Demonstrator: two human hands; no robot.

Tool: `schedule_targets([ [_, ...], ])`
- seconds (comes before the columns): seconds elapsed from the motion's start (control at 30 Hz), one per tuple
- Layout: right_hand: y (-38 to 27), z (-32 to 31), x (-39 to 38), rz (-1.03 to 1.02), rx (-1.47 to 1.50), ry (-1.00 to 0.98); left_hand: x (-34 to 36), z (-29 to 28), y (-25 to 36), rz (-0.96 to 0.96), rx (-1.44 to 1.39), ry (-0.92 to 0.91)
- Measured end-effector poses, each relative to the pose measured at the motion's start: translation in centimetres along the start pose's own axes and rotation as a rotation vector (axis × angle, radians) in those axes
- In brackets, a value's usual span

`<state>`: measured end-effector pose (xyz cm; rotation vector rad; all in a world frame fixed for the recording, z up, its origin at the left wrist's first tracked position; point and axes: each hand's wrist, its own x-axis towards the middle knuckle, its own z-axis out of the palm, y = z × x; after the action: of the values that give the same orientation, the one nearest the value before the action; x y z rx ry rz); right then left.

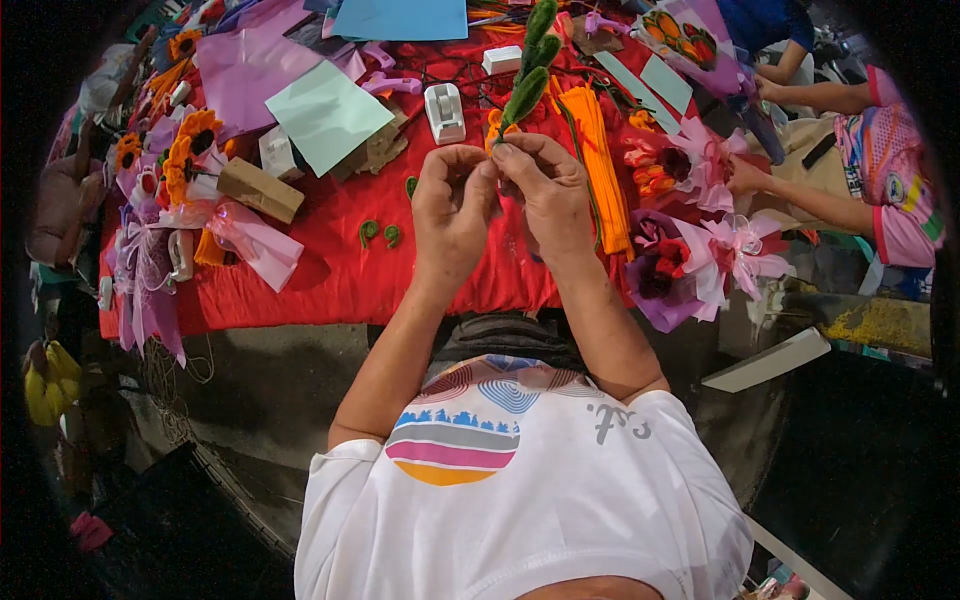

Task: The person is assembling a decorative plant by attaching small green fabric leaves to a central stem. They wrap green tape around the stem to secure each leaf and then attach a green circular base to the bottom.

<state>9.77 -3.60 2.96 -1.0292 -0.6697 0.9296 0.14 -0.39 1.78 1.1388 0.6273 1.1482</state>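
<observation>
My right hand (535, 190) pinches a green fuzzy stem with several upright leaves (525, 95), near the middle of the table. My left hand (455, 195) is closed just beside it, thumb against fingers; what lies between them is hidden. Small orange fuzzy pieces (496, 122) show behind my fingertips. A bundle of orange pipe cleaners (600, 175) lies right of my right hand. A white tape dispenser (445, 113) stands beyond my left hand, and green curled pieces (368, 234) lie to its left.
The red-covered table (330, 290) holds sunflower bouquets (185, 150), wrapped red and purple bouquets (665, 265), paper sheets (328, 115), lilac glue guns (395, 85) and a brown block (260, 190). Other people's hands (745, 175) and arms reach in at the right; another person (60, 220) is at the far left.
</observation>
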Motion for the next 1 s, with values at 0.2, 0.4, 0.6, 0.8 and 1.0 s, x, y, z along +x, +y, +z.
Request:
schedule_targets([
  [0.2, 0.1, -0.2, -0.1, -0.051, -0.071, 0.013, -0.3, 0.0, -0.2, 0.091, 0.108, 0.032],
  [0.4, -0.7, -0.3, -0.4, 0.038, 0.031, -0.072, -0.6, -0.3, 0.6, -0.038, -0.024, -0.035],
  [0.6, -0.4, -1.3, -0.3, 0.09, -0.021, -0.142, -0.8, -0.4, 0.1, 0.007, -0.013, -0.067],
  [0.8, -0.3, -0.7, -0.3, 0.084, 0.042, -0.148, -0.9, -0.6, -0.2, 0.041, 0.075, -0.049],
  [1.0, 0.3, -1.0, -0.1, 0.055, -0.011, -0.104, -0.7, -0.6, -0.3, -0.02, 0.095, -0.062],
])
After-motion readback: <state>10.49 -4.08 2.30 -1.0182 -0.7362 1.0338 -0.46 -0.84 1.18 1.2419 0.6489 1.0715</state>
